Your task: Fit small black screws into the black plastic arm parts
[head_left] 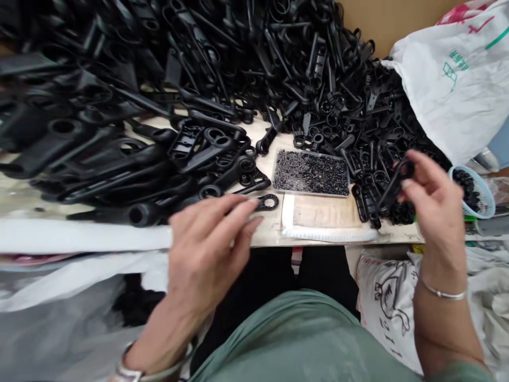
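Note:
My left hand is at the front edge of the table, its fingers closed at a black plastic arm with a toothed ring end. Only the ring end sticks out past the fingertips; the fingers cover the rest. Over the right part of the table, my right hand pinches another black plastic arm between thumb and fingers, its ring end up. A clear shallow box full of tiny black pieces stands between the hands. Just left of the right hand lie several short black plastic parts.
Large black plastic arms are heaped at the left and back, smaller parts at the back right. A flat tray-like pad lies before the box. At the right are a white sack and a light blue basket of black pieces.

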`<state>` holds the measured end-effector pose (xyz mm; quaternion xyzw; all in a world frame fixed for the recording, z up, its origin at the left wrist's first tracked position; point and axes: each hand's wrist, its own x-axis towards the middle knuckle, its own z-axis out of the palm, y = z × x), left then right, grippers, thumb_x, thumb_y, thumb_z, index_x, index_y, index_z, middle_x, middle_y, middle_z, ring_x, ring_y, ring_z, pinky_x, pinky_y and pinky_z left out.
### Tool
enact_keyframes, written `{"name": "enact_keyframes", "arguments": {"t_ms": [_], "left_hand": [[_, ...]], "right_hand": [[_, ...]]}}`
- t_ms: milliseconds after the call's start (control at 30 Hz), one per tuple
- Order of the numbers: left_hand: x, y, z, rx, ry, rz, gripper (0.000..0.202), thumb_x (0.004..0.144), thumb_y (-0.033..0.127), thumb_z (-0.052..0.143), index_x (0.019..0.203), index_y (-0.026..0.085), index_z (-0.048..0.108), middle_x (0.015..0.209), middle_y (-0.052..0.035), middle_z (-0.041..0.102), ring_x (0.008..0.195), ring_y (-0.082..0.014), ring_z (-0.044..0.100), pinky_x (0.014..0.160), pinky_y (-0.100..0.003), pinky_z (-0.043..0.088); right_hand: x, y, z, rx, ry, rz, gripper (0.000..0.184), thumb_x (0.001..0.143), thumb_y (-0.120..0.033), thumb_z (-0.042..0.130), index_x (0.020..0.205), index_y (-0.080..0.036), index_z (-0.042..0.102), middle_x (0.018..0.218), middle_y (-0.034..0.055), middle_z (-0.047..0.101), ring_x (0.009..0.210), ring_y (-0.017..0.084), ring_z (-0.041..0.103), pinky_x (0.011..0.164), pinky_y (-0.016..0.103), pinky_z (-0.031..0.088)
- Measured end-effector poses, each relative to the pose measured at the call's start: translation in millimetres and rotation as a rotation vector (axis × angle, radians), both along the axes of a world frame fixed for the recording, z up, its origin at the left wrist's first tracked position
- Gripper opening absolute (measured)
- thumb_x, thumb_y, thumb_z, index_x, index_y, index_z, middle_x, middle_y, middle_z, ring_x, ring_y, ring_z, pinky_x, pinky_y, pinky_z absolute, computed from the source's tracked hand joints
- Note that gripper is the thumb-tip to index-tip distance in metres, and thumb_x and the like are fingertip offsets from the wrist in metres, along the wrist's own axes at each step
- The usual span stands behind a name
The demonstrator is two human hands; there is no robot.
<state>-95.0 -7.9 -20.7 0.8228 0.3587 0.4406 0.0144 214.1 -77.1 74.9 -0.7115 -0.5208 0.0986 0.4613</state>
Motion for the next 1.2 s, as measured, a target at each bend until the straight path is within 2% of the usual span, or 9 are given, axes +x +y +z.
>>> {"name": "enact_keyframes", "arguments": {"t_ms": [133, 333, 500, 667, 767, 867, 1000, 1100, 1200], "left_hand": [[-21.0, 18.0, -10.1, -0.043, 0.138, 0.167, 0.05, 0.092, 0.028, 0.058, 0.139, 0.044, 0.052, 0.103, -0.0046, 0.073, 0.091, -0.033, 0.062, 0.076, -0.05, 0.044], [-17.0, 19.1, -7.9, -0.001, 0.241, 0.208, 0.023, 0.094, 0.025, 0.056, 0.114, 0.028, 0.066, 0.098, -0.0063, 0.074, 0.087, -0.0281, 0.06, 0.075, -0.045, 0.037], [-10.8, 22.8, -6.6, 0.013, 0.222, 0.237, 0.015, 0.096, 0.023, 0.054, 0.105, 0.023, 0.066, 0.094, -0.0054, 0.074, 0.081, -0.0228, 0.057, 0.072, -0.041, 0.034], [-10.3, 29.1, -9.8, -0.02, 0.161, 0.241, 0.02, 0.096, 0.016, 0.049, 0.099, 0.022, 0.068, 0.088, -0.0037, 0.074, 0.079, -0.0199, 0.057, 0.074, -0.038, 0.035], [-10.9, 27.4, -3.6, -0.038, 0.124, 0.241, 0.02, 0.096, 0.016, 0.05, 0.098, 0.018, 0.069, 0.086, -0.0041, 0.073, 0.078, -0.0185, 0.059, 0.074, -0.036, 0.039], [-10.1, 20.6, 4.8, 0.023, 0.049, 0.212, 0.018, 0.096, 0.014, 0.052, 0.099, 0.018, 0.069, 0.087, -0.0044, 0.073, 0.08, -0.0172, 0.061, 0.074, -0.034, 0.042], [-1.7, 5.8, 6.8, 0.183, -0.062, 0.097, 0.023, 0.092, 0.005, 0.054, 0.105, 0.019, 0.067, 0.092, -0.0055, 0.073, 0.087, -0.0174, 0.062, 0.078, -0.033, 0.047], [8.3, -5.7, 0.6, 0.238, -0.088, 0.013, 0.023, 0.092, 0.004, 0.055, 0.106, 0.018, 0.066, 0.094, -0.0071, 0.072, 0.089, -0.0173, 0.061, 0.079, -0.032, 0.05], [16.3, -14.1, -7.6, 0.271, -0.07, -0.054, 0.018, 0.092, 0.007, 0.056, 0.106, 0.015, 0.065, 0.094, -0.0087, 0.072, 0.09, -0.0178, 0.061, 0.08, -0.032, 0.051]], "right_hand": [[27.6, 36.9, 24.2, -0.082, -0.516, -0.072, 0.052, 0.08, -0.005, 0.049, 0.129, -0.014, 0.066, 0.115, 0.0115, 0.072, 0.111, 0.025, 0.066, 0.1, 0.041, 0.05], [16.7, 99.4, 16.7, -0.354, -0.831, 0.057, 0.052, 0.084, -0.004, 0.043, 0.131, -0.005, 0.062, 0.131, 0.0172, 0.064, 0.123, 0.028, 0.06, 0.107, 0.038, 0.044], [-4.7, 106.2, 14.9, -0.581, -0.999, 0.069, 0.046, 0.094, -0.017, 0.038, 0.131, -0.006, 0.062, 0.128, 0.0264, 0.063, 0.114, 0.038, 0.064, 0.084, 0.043, 0.049], [7.5, 104.5, 4.2, -0.639, -1.023, 0.065, 0.034, 0.093, -0.02, 0.046, 0.116, -0.018, 0.071, 0.129, 0.0168, 0.065, 0.115, 0.043, 0.06, 0.075, 0.05, 0.05], [20.3, 97.8, 0.4, -0.455, -0.918, 0.073, 0.032, 0.094, -0.025, 0.05, 0.118, -0.025, 0.071, 0.129, 0.0082, 0.065, 0.118, 0.044, 0.058, 0.087, 0.061, 0.049], [7.9, 78.5, 3.9, -0.322, -0.613, 0.153, 0.029, 0.092, -0.036, 0.059, 0.115, -0.026, 0.073, 0.108, 0.006, 0.072, 0.101, 0.033, 0.066, 0.089, 0.053, 0.052], [-42.9, 46.8, -3.1, -0.394, 0.165, 0.405, 0.042, 0.085, -0.05, 0.068, 0.116, -0.021, 0.072, 0.101, 0.0083, 0.075, 0.07, 0.017, 0.067, 0.056, 0.031, 0.056], [-70.7, 32.2, -24.4, -0.485, 0.563, 0.527, 0.053, 0.082, -0.048, 0.074, 0.125, -0.018, 0.066, 0.104, 0.0102, 0.074, 0.08, 0.019, 0.072, 0.06, 0.03, 0.061], [-76.1, 24.3, -45.9, -0.451, 0.737, 0.476, 0.049, 0.079, -0.042, 0.078, 0.121, -0.018, 0.069, 0.102, 0.0086, 0.075, 0.078, 0.018, 0.073, 0.068, 0.032, 0.063]]}}
